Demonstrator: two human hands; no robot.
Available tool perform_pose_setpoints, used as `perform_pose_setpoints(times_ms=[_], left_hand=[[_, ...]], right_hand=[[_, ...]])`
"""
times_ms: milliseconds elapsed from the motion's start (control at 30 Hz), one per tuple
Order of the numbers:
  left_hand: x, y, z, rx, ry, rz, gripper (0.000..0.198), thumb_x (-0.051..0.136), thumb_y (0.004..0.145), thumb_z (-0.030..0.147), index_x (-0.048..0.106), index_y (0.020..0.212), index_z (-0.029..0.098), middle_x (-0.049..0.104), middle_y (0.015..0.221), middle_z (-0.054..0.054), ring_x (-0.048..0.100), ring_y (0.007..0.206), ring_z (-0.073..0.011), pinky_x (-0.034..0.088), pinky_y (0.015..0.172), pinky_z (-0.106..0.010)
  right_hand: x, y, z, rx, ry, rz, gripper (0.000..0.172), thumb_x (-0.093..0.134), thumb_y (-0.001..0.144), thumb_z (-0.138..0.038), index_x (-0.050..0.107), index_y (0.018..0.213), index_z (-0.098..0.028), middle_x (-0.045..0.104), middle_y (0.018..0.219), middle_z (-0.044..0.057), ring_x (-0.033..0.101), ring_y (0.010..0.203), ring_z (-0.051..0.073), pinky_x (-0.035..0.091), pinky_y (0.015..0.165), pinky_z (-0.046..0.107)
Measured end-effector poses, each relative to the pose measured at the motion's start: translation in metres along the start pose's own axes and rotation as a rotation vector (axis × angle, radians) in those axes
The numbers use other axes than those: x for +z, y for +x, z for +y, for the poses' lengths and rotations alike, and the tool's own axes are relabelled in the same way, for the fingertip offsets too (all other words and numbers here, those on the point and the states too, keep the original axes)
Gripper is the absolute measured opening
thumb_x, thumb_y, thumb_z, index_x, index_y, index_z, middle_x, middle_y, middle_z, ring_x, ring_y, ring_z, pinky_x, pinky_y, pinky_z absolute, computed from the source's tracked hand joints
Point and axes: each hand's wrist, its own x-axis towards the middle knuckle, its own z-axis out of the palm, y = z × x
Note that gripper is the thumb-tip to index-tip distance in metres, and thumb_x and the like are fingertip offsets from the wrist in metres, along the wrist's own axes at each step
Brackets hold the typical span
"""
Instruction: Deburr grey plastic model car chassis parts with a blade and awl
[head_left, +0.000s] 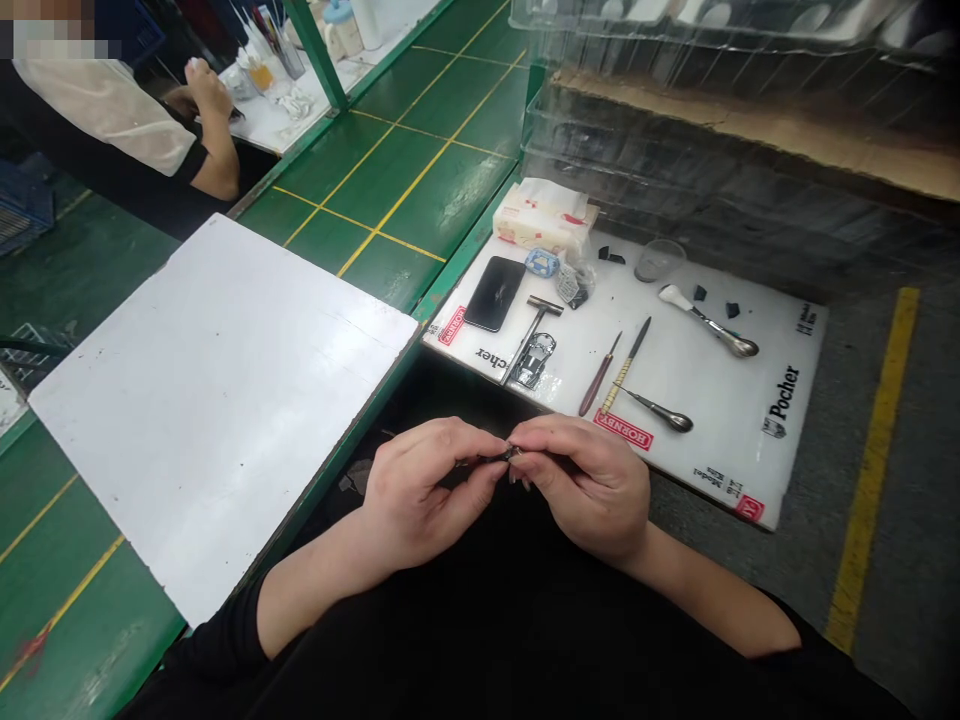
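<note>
My left hand [420, 490] and my right hand [592, 480] meet above my lap, fingertips pinched together on a small dark part [504, 457]. What the part is I cannot make out. Both hands hover just in front of a white work mat [712, 400]. On the mat lie a small model car body [534, 358], a T-handle tool [534, 325], a dark red tool [598, 377], a yellow-handled tool [626, 365] and a metal spoon-shaped tool [660, 410].
A black phone [495, 292], a tissue box [544, 220], a clear cup [658, 260] and a white-handled tool [709, 322] sit further back. A white board [217, 400] covers the green bench at left. Another person [120, 120] works at far left. Clear trays [712, 110] stack behind.
</note>
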Motion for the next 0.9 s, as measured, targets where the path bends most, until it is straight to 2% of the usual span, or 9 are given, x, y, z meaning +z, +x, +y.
perform_pose_setpoints(times_ms=[100, 200, 367, 433, 767, 900], left_hand=[[0.001, 0.000, -0.001, 0.042, -0.021, 0.012, 0.021, 0.084, 0.106, 0.007, 0.079, 0.122, 0.019, 0.091, 0.100, -0.004, 0.086, 0.086, -0.0138, 0.071, 0.080, -0.022], [0.002, -0.001, -0.002, 0.042, -0.020, 0.017, 0.020, 0.085, 0.105, 0.006, 0.079, 0.121, 0.016, 0.090, 0.099, -0.005, 0.086, 0.086, -0.0133, 0.070, 0.083, -0.021], [0.001, -0.005, -0.001, 0.048, -0.054, 0.005, 0.022, 0.086, 0.105, 0.005, 0.080, 0.123, 0.015, 0.090, 0.100, -0.006, 0.086, 0.088, -0.0152, 0.071, 0.084, -0.023], [0.001, -0.006, 0.000, 0.048, -0.062, -0.004, 0.022, 0.085, 0.105, 0.006, 0.080, 0.124, 0.015, 0.090, 0.100, -0.006, 0.086, 0.088, -0.0157, 0.072, 0.084, -0.024], [0.004, -0.006, 0.003, 0.058, -0.087, -0.006, 0.019, 0.087, 0.106, 0.008, 0.079, 0.122, 0.015, 0.088, 0.094, -0.005, 0.085, 0.083, -0.0149, 0.071, 0.082, -0.023], [0.007, -0.007, 0.002, 0.025, -0.070, 0.004, 0.019, 0.087, 0.105, 0.008, 0.079, 0.121, 0.016, 0.090, 0.097, -0.005, 0.084, 0.083, -0.0140, 0.070, 0.080, -0.022]], right_hand=[[0.000, -0.003, 0.002, -0.012, 0.048, 0.008, 0.026, 0.089, 0.107, -0.009, 0.092, 0.124, -0.029, 0.090, 0.095, 0.001, 0.086, 0.080, 0.018, 0.073, 0.076, 0.029], [0.000, -0.006, 0.004, 0.041, 0.097, 0.005, 0.030, 0.091, 0.105, -0.009, 0.094, 0.125, -0.030, 0.091, 0.101, 0.001, 0.088, 0.086, 0.018, 0.073, 0.081, 0.028], [0.002, -0.010, 0.004, 0.278, 0.427, -0.017, 0.021, 0.089, 0.111, -0.019, 0.097, 0.125, -0.033, 0.088, 0.109, 0.003, 0.084, 0.070, 0.013, 0.069, 0.060, 0.023], [0.004, -0.010, 0.003, 0.325, 0.507, -0.010, 0.016, 0.092, 0.109, -0.022, 0.098, 0.121, -0.032, 0.088, 0.108, 0.003, 0.084, 0.070, 0.013, 0.070, 0.060, 0.022], [0.002, -0.015, 0.004, 0.305, 0.510, -0.010, 0.016, 0.094, 0.107, -0.020, 0.099, 0.118, -0.031, 0.087, 0.106, 0.004, 0.082, 0.069, 0.012, 0.070, 0.063, 0.023], [0.003, -0.018, 0.005, 0.322, 0.563, -0.014, 0.019, 0.098, 0.105, -0.025, 0.098, 0.122, -0.031, 0.086, 0.109, 0.004, 0.083, 0.073, 0.013, 0.072, 0.066, 0.023]])
